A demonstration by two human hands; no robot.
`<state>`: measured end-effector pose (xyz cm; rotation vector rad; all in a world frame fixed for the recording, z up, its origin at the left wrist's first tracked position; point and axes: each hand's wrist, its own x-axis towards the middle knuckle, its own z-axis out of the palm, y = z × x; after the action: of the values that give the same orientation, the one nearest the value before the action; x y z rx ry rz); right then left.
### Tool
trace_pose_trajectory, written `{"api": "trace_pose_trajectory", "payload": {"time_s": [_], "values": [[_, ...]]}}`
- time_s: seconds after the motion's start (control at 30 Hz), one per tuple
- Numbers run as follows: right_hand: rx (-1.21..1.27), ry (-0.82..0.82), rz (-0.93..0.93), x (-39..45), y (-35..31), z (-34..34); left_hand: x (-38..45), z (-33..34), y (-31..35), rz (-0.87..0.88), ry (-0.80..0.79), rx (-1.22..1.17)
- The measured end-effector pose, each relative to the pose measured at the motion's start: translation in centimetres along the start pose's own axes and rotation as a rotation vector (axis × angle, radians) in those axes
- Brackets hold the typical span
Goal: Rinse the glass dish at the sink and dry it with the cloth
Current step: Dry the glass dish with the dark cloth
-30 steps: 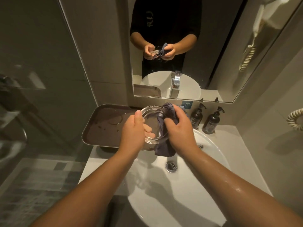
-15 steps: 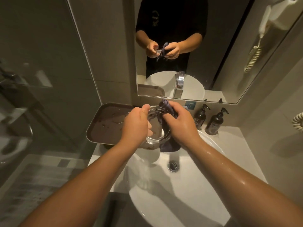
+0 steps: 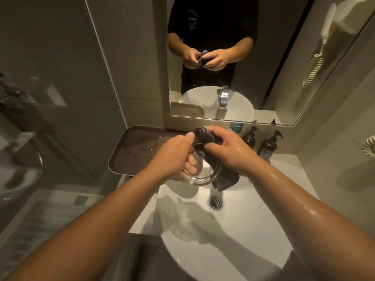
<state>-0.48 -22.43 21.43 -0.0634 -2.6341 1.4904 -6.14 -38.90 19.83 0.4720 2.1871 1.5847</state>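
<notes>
A clear round glass dish (image 3: 199,178) is held up over the far rim of the white sink (image 3: 233,230). My left hand (image 3: 172,157) grips its left edge, thumb on top and fingers showing through the glass. My right hand (image 3: 227,149) holds a dark grey cloth (image 3: 225,180) and presses it against the dish's right side and rim. Part of the cloth bunches above the dish, and part hangs below my right hand. The tap is hidden behind my hands.
A brown wet tray (image 3: 132,153) sits left of the sink against the wall. Two dark pump bottles (image 3: 268,144) stand at the back right under the mirror (image 3: 263,57). The drain (image 3: 214,202) lies below the dish. A glass shower wall is on the left.
The dish has tipped more upright and turned in my left hand. My right hand has worked the cloth further round the rim, from the far side toward the right edge.
</notes>
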Motion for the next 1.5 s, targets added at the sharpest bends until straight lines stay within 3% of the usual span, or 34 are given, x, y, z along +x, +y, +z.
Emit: {"api": "trace_pose_trajectory", "payload": {"time_s": [0.07,0.2,0.47,0.57,0.73,0.97,1.07,1.23,1.43,1.5], "values": [[0.022,0.003,0.014,0.2,-0.2,0.1,0.0,0.3,0.2,0.051,0.081,0.094],[0.003,0.188,-0.002,0.0,0.4,1.8,0.0,1.2,-0.4,0.052,0.247,0.137],[0.245,0.597,0.108,-2.3,1.1,7.3,0.6,2.5,-2.5,-0.09,0.409,-0.155],[0.322,0.635,0.158,-2.7,1.1,8.9,0.9,2.9,-3.6,-0.156,0.445,-0.206],[0.33,0.523,0.221,-3.0,3.0,9.4,0.0,2.8,-5.2,-0.197,0.402,-0.183],[0.33,0.177,0.282,-3.8,3.6,7.8,-2.0,0.6,-7.6,-0.189,0.352,-0.068],[0.187,0.089,0.307,-4.1,3.4,8.6,-2.9,-0.3,-8.8,-0.211,0.342,-0.018],[-0.076,0.03,0.259,-3.6,3.0,12.1,-5.0,-2.4,-11.3,-0.234,0.334,0.011],[-0.102,-0.002,0.339,-0.7,3.5,18.2,-7.4,-5.9,-15.3,-0.288,0.456,-0.041],[-0.134,-0.053,0.356,0.2,3.9,20.5,-7.8,-6.9,-17.4,-0.324,0.474,0.081]]}}
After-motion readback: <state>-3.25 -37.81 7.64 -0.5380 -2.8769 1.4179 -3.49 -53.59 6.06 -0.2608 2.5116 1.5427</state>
